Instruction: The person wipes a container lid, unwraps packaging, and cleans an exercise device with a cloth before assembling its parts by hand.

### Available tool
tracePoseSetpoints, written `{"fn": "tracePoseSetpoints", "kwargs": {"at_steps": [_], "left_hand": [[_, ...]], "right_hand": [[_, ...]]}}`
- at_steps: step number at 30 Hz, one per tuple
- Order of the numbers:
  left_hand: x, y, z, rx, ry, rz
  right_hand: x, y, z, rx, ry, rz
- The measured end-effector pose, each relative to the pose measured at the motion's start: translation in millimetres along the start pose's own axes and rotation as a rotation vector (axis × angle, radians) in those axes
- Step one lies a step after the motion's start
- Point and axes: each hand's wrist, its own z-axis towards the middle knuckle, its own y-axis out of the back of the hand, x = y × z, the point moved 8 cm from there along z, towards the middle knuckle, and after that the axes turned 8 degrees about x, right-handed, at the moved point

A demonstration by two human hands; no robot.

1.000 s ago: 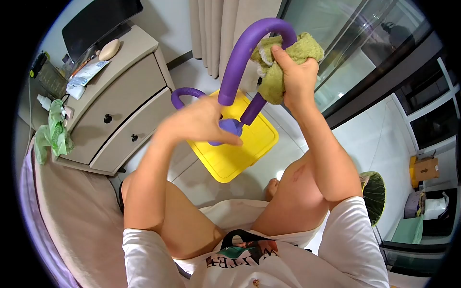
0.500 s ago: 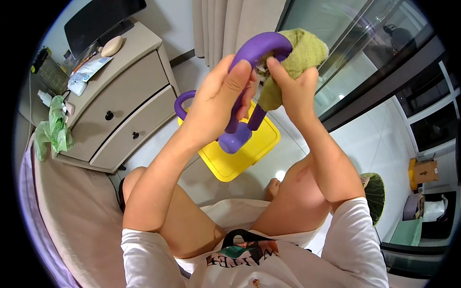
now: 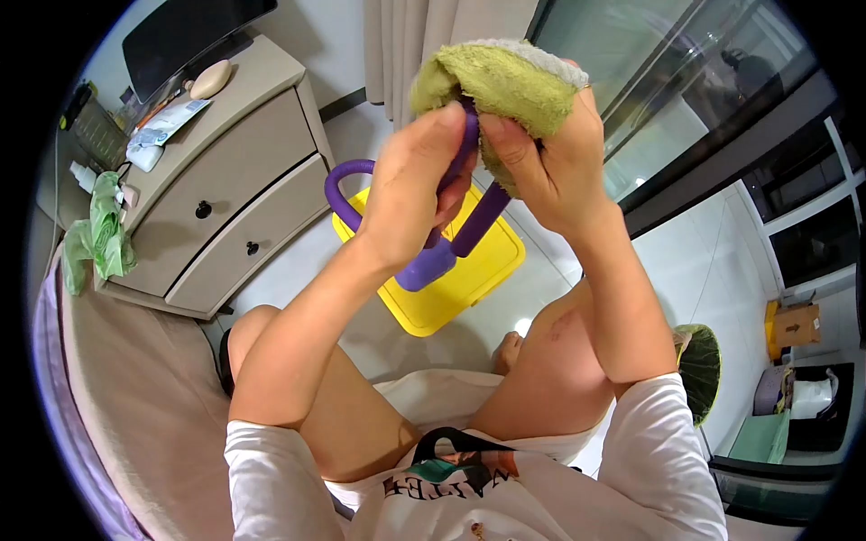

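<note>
Left grip point(image 3: 406, 176) is wrapped round one leg of a purple, foam-look bar point(image 3: 470, 128) bent into a tight arch; thumb lies up along the near side, fingers curl in from the R. Right grip point(image 3: 568, 162) is closed on a fuzzy olive-green cloth point(image 3: 501, 79) w/ a whitish edge, thumb tucked in by the bar.

Cloth sits over the bar's top bend, hiding most of it; can't tell how far it wraps round the back.

Key relation: cloth is up & L of the R hand, directly above the L thumb & v. close to it. R hand is nearer, since it's the one holding it. Bar's held leg runs approx. up-down in view thru the L hand, btwn the two thumbs; the other leg slants from below the cloth, down & L to a fat purple cylindrical hub point(image 3: 424, 270).

Hub is below the L hand, in front of a yellow rectangular plastic lid point(image 3: 494, 261) down near the floor; can't tell if they touch. A second purple loop point(image 3: 338, 185) is off to the L, overlapping the lid's edge in view. Beige drawer unit point(image 3: 244, 158) stands further L, well apart from both hands.
</note>
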Motion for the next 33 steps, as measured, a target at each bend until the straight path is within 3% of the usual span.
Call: {"fn": "tracePoseSetpoints", "kwargs": {"at_steps": [2, 4, 5, 8, 9, 12, 16, 18, 25, 31, 33], "left_hand": [[-0.5, -0.5, 1.1, -0.035, -0.011, 0.049], [0.0, 3.9, 0.7, -0.057, -0.041, 0.142], [1.2, 5.0, 0.8, -0.058, -0.042, 0.142], [3.8, 8.2, 0.8, -0.086, -0.028, 0.090], [3.1, 8.2, 0.8, -0.090, -0.039, 0.049], [1.6, 10.5, 1.3, -0.099, -0.045, 0.033], [-4.5, 18.2, 4.6, -0.090, -0.010, 0.057], [-11.2, 21.5, 5.5, -0.108, -0.029, 0.083], [-24.4, 29.7, 8.1, -0.061, -0.044, 0.223], [-26.3, 31.3, 6.9, 0.028, 0.017, 0.270], [-28.1, 31.3, 8.6, -0.046, -0.156, 0.277]], "right_hand": [[-0.8, -0.1, -5.8, -0.057, 0.005, 0.068], [-17.9, -7.6, -15.1, -0.062, -0.222, 0.369], [-17.8, -10.8, -18.6, -0.062, -0.220, 0.369], [-49.7, -31.2, -44.1, -0.117, -0.698, 0.836], [-49.1, -34.3, -44.8, -0.119, -0.699, 0.839], [-59.2, -54.3, -68.5, -0.416, -0.927, 1.075], [-57.4, -70.3, -81.8, -0.470, -1.003, 1.198], [-56.5, -69.0, -75.7, -0.361, -0.895, 1.184], [-66.0, -69.7, -70.7, -0.200, -0.917, 1.071], [-61.0, -61.9, -57.9, -0.319, -0.844, 1.039], [-67.4, -53.8, -55.6, -0.367, -0.902, 1.037]]}}
